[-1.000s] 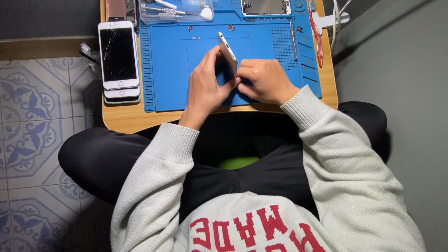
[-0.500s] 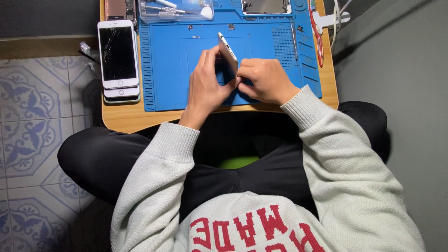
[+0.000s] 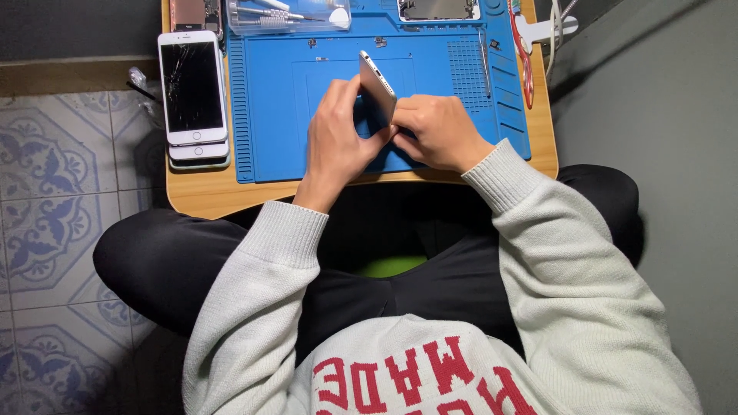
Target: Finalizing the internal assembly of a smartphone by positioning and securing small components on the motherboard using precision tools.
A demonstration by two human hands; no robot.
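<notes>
A: Nearest to the person, what are the hands doing over the blue mat [image 3: 269, 115]?

B: Both hands meet at the near middle of the mat. The left hand [image 3: 334, 146] grips the silver phone [image 3: 377, 81] from its left side and keeps it standing on one edge, tilted. The right hand [image 3: 438, 131] is curled, its fingertips pinched against the lower end of the phone. Whether it holds a small tool there, one cannot tell.

A: How should this step be done well?

B: I would judge that the left hand must hold the phone steady on the mat, and the right hand should work with small force only, near the phone's end, so that nothing slips or bends.

A: And how many things of each kind are there?

B: One phone is in the hands. To the left of the mat, on the wooden table [image 3: 200, 196], lies a stack of phones [image 3: 194, 96]; three seem to be there, and the top one has a cracked screen. At the far edge of the mat there is one clear tray with tools [image 3: 288, 15] and one opened phone body [image 3: 438, 9]. On the right side of the mat lie one pair of red-handled scissors [image 3: 524, 54] and one thin metal tool [image 3: 484, 50].
</notes>
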